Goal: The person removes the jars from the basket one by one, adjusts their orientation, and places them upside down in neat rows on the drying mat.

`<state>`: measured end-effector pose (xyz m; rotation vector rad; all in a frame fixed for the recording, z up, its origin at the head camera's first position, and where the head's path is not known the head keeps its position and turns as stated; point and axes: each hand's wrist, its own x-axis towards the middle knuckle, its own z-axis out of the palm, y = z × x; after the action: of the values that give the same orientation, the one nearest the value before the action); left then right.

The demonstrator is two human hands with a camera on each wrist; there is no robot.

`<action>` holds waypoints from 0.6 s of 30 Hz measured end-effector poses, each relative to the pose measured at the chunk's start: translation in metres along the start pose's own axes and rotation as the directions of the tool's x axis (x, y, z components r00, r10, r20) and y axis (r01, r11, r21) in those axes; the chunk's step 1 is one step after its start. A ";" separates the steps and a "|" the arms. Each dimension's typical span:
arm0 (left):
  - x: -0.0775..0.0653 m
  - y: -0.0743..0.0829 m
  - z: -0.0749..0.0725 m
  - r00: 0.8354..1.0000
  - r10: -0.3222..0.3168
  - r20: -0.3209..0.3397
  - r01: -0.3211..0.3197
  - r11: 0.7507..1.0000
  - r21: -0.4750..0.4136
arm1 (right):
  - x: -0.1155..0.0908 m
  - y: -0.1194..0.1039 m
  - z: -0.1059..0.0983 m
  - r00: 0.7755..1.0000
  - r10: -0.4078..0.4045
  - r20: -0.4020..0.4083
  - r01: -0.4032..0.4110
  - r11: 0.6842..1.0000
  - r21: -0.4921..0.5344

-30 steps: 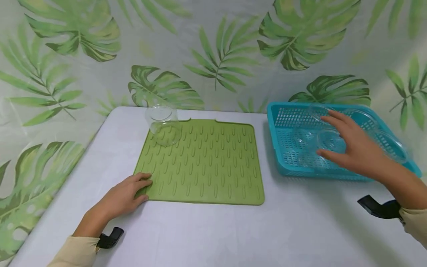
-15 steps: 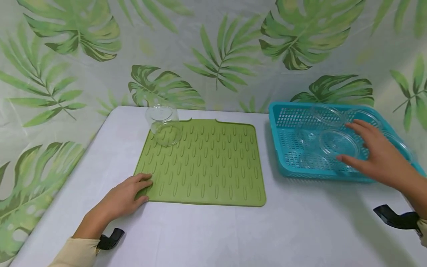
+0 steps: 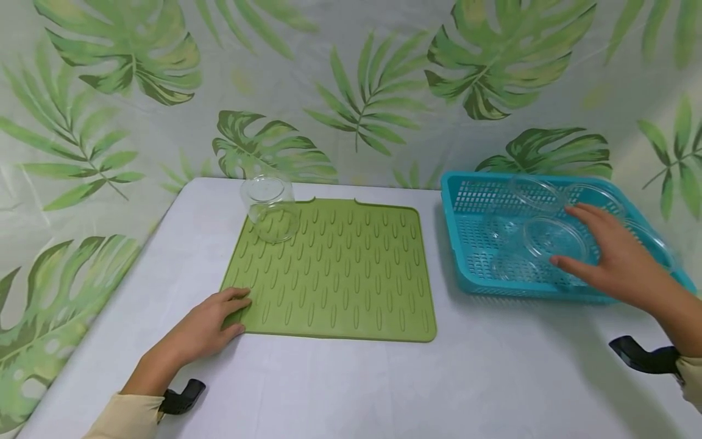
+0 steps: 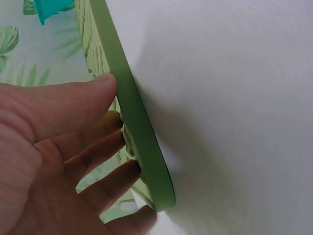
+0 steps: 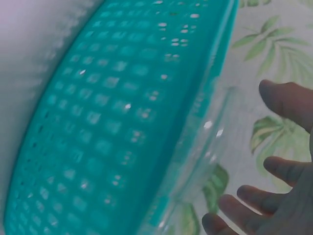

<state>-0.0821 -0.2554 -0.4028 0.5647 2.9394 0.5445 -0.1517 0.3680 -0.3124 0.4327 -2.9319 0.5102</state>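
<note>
My left hand point(image 3: 200, 326) rests at the near left corner of a green ridged drying mat point(image 3: 340, 274), fingers on its top and thumb at its front edge. The left wrist view has the thumb and fingertips touching the mat's rim point(image 4: 142, 132). Over a turquoise mesh basket point(image 3: 466, 277) hovers my right hand point(image 3: 620, 256), fingers spread and holding nothing. Beneath and beside it, several clear containers point(image 3: 554, 238) lie in the basket. In the right wrist view a clear rim point(image 5: 215, 132) sticks up above the basket wall, apart from the fingertips.
A clear round container point(image 3: 271, 210) stands upside down on the mat's far left corner. White cloth point(image 3: 351, 390) covers the table. A leaf-patterned curtain point(image 3: 373, 79) hangs along the back edge.
My right hand has shifted right and slightly nearer over the basket, uncovering more of the clear containers, then stayed nearly in place. The left hand has stayed on the mat corner.
</note>
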 end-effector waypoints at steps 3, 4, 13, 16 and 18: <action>0.000 0.000 0.001 1.000 -0.003 -0.012 0.003 1.000 -0.020 | 0.001 0.006 0.002 1.000 0.017 0.019 -0.018 1.000 0.008; 0.000 0.000 0.001 1.000 -0.001 -0.016 0.001 1.000 -0.020 | 0.002 0.009 0.004 0.999 0.017 0.030 -0.017 1.000 0.020; 0.001 0.002 -0.001 1.000 -0.011 -0.003 0.011 1.000 -0.004 | 0.000 0.030 0.013 0.995 0.050 0.090 -0.052 0.999 0.014; 0.002 0.005 -0.002 1.000 -0.024 0.011 0.024 1.000 -0.005 | -0.001 0.033 0.014 0.992 0.065 0.104 -0.068 0.997 0.022; 0.002 0.006 -0.003 0.999 -0.032 0.016 0.032 0.999 -0.003 | 0.000 0.035 0.015 0.990 0.074 0.120 -0.079 0.996 0.034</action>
<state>-0.0819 -0.2502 -0.3983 0.5185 2.9267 0.5395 -0.1635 0.3940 -0.3370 0.3683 -3.0677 0.5708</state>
